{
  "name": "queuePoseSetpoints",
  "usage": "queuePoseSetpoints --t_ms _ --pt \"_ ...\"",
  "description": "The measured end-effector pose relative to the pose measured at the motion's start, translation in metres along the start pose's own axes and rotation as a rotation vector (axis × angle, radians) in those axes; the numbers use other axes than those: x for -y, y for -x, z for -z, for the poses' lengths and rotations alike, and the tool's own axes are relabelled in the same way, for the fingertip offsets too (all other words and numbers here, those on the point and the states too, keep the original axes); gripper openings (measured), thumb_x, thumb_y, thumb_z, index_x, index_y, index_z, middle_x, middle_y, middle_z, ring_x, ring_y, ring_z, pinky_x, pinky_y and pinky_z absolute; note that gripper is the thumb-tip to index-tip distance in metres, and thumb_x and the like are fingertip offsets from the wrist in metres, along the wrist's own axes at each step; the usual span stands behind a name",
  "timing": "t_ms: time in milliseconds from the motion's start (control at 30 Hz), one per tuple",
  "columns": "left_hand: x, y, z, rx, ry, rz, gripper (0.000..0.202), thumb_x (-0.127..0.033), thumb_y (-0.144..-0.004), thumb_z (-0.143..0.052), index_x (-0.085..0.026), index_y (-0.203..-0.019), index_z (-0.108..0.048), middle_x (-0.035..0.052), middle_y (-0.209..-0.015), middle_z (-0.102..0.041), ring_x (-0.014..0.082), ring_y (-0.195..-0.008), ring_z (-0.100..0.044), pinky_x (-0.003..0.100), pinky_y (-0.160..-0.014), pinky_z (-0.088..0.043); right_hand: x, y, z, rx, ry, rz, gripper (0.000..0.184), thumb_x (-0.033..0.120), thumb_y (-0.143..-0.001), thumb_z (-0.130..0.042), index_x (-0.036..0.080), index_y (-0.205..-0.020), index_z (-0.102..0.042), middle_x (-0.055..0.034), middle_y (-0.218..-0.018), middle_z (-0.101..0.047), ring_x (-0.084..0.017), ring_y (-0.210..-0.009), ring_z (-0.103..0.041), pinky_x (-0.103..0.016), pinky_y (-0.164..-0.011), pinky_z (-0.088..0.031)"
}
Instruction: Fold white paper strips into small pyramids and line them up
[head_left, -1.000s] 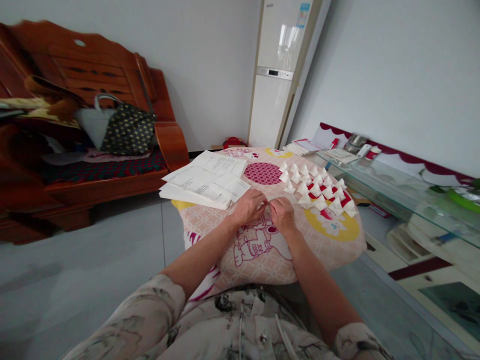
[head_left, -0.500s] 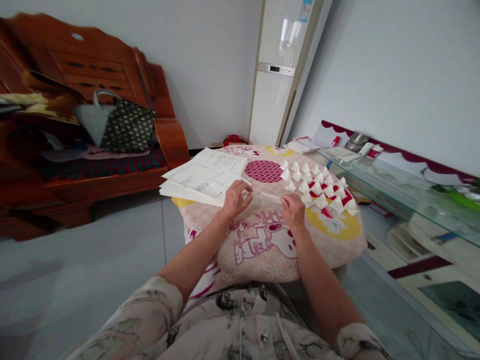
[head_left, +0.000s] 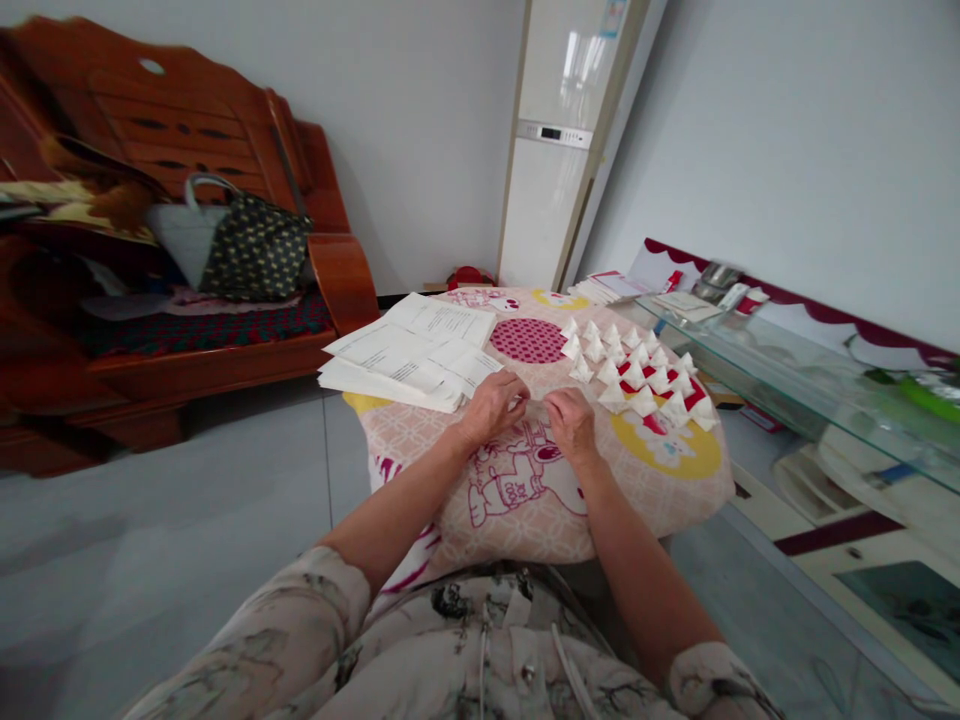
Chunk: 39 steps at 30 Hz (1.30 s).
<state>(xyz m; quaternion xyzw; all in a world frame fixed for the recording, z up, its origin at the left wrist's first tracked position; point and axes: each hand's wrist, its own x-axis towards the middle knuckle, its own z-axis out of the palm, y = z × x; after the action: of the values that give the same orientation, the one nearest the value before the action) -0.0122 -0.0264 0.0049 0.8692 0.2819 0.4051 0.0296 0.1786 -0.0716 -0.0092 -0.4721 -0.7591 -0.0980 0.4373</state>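
My left hand and my right hand almost meet over the middle of the cloth-covered table. Both are closed, fingertips pinched on a narrow pale strip of paper, which is mostly hidden by the fingers. Beside my left hand lies a stack of printed white sheets. To the right of my right hand, several small white folded paper pyramids stand in rows on the cloth.
The pink patterned tablecloth has cartoon figures. A glass-topped cabinet with several items runs along the right. A wooden sofa holds bags at the left. A tall white air conditioner stands in the corner.
My hands have come closer together, the left moving right and the right moving slightly left. The paper strip between them shows much less now.
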Motion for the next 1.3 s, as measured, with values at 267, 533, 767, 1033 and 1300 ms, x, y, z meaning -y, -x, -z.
queuePoseSetpoints --t_ms 267,533,767,1033,1300 --pt "0.022 0.004 0.01 -0.141 -0.001 0.212 0.009 -0.013 -0.078 -0.057 -0.018 -0.082 -0.064 0.0066 -0.085 -0.067 0.0218 -0.088 -0.061 0.036 -0.084 -0.05 -0.017 -0.001 0.008 -0.064 -0.059 -0.106 0.026 0.028 -0.094 -0.048 0.02 -0.077 -0.066 -0.0082 -0.078 -0.066 -0.023 -0.081 -0.058 -0.035 -0.076 -0.046" --pt "0.009 0.003 0.005 -0.103 0.415 0.394 0.018 -0.025 -0.081 -0.065 -0.016 -0.097 -0.067 0.0036 -0.085 -0.069 0.0145 -0.07 -0.063 0.025 -0.065 -0.05 -0.007 -0.003 0.004 -0.156 -0.259 -0.314 0.022 0.035 -0.086 -0.055 0.019 -0.077 -0.067 -0.0055 -0.077 -0.069 -0.021 -0.075 -0.063 -0.033 -0.074 -0.05" --pt "0.006 0.0 -0.004 0.013 0.79 0.6 0.017 -0.029 -0.084 -0.062 -0.016 -0.074 -0.058 -0.0013 -0.055 -0.06 0.0099 -0.046 -0.054 0.021 -0.048 -0.042 0.004 -0.003 -0.003 -0.02 -0.621 -0.63 0.026 0.045 -0.077 -0.066 0.019 -0.078 -0.069 0.0004 -0.067 -0.065 -0.015 -0.052 -0.055 -0.028 -0.05 -0.045" --pt "0.009 0.001 -0.006 0.005 0.863 0.593 0.019 -0.032 -0.085 -0.061 -0.017 -0.074 -0.055 -0.0029 -0.051 -0.058 0.008 -0.042 -0.049 0.019 -0.043 -0.037 0.006 -0.001 -0.003 0.022 -0.772 -0.733 0.041 0.055 -0.082 -0.063 0.02 -0.061 -0.059 0.0023 -0.05 -0.052 -0.013 -0.044 -0.045 -0.026 -0.041 -0.035" --pt "0.01 0.003 -0.008 0.04 0.864 0.531 0.019 -0.033 -0.09 -0.055 -0.017 -0.078 -0.056 -0.0024 -0.054 -0.058 0.009 -0.045 -0.051 0.02 -0.046 -0.038 0.013 -0.001 0.002 0.163 -0.909 -0.773 0.036 0.052 -0.075 -0.072 0.019 -0.064 -0.064 0.0002 -0.056 -0.059 -0.014 -0.048 -0.05 -0.026 -0.045 -0.039"
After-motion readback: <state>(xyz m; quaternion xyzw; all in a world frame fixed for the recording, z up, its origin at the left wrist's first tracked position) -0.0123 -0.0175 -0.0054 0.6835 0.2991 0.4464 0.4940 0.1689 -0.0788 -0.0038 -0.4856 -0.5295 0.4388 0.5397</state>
